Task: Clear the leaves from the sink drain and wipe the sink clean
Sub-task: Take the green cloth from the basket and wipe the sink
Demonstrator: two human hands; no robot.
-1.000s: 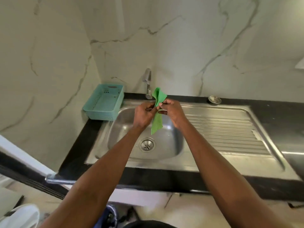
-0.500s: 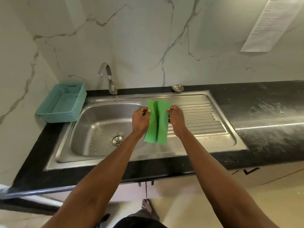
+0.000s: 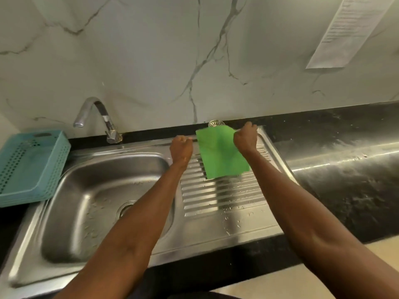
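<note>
Here the green cloth (image 3: pixel 222 154) hangs spread open above the ribbed draining board (image 3: pixel 224 195), well to the right of the basin, its lower edge close over the ridges. The right hand (image 3: pixel 246 138) pinches its upper right corner with curled fingers. The left hand (image 3: pixel 181 147) is curled too, level with the cloth's upper left corner, but a small gap seems to show between them, so I cannot tell whether it grips that corner. The cloth looks thin, light and limp: it drapes flat from its top edge and should fold or bunch at the slightest pull. Held by corners it is good only for spreading out; for wiping, it would likely handle better folded into a pad and pressed under a flat palm, since a loose sheet will skid and ruck on wet steel. The sink (image 3: pixel 71 212) holds scattered specks and droplets around the drain (image 3: pixel 125 209), which the left forearm partly hides, and more flecks lie on the board's near side, so wiping seems largely ahead. Behind stand the tap (image 3: pixel 101 117), a teal basket (image 3: pixel 28 167) at the left, a small metal strainer (image 3: pixel 216 123) by the wall, and the black counter (image 3: pixel 345 169).
</note>
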